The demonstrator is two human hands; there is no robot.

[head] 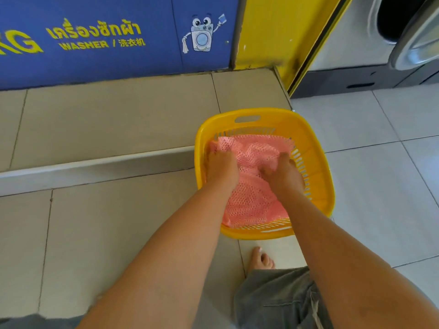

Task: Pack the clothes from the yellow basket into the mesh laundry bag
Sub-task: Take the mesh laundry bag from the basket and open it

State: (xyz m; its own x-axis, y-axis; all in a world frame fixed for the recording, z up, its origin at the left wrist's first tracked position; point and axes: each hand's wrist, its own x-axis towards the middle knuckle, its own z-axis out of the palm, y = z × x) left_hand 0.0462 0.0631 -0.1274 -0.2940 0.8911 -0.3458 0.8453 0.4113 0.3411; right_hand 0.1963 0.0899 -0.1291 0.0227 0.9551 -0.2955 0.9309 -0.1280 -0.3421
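While both hands press into the pink mesh laundry bag point(251, 184) filling the yellow plastic basket point(318, 172), clothes stay hidden. Left hand point(221, 170) and right hand point(282, 175) each have a closed grip on mesh; fingertips are buried.

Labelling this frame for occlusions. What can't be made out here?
- Head view: anything under the pink mesh bag in the yellow basket; the mesh covers it.
- Fingertips of left hand and right hand: buried in mesh, grip unclear.
- Washer: cropped by frame edge.

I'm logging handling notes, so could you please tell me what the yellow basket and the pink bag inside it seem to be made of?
The yellow basket looks like moulded plastic: smooth, slightly glossy rim, slotted walls, cut-out handle. The pink bag looks like soft open-weave mesh, probably synthetic, crumpling where the left hand and right hand press in.
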